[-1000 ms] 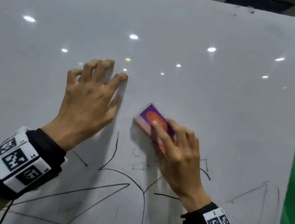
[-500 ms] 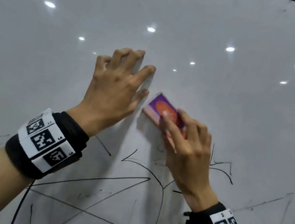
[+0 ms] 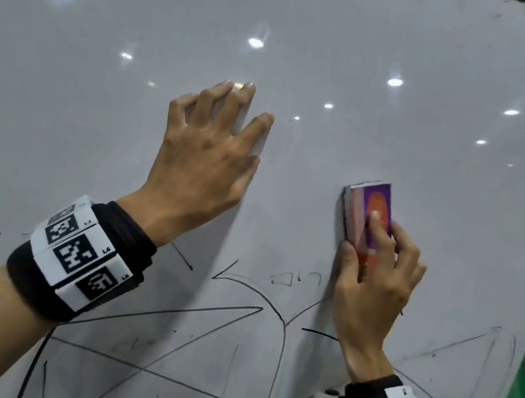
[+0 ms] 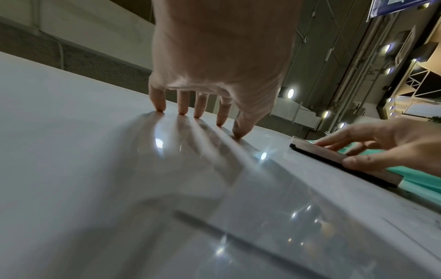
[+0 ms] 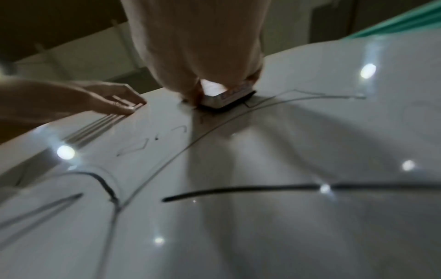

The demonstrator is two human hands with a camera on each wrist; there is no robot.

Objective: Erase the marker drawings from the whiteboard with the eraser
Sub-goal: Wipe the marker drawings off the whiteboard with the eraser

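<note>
Eraser (image 3: 367, 216) in purple and orange lay flat against the whiteboard (image 3: 319, 17), near its right edge and just above the uppermost marker drawings (image 3: 235, 309). The right hand (image 3: 376, 280) gripped it from below, thumb on its left side and curled fingers (image 3: 376, 228) over its printed back and right side. It looked like a light, rigid block with a dark felt sole, as the left wrist view showed, so the long side edges seemed the best hold, leaving the palm free to press. Felt should drag softly on the glossy, slippery board; too little pressure would probably smear lines. The left hand (image 3: 206, 151) braced on bare board well left of the eraser, spread fingers (image 4: 160, 102) arched, only their tips touching.
</note>
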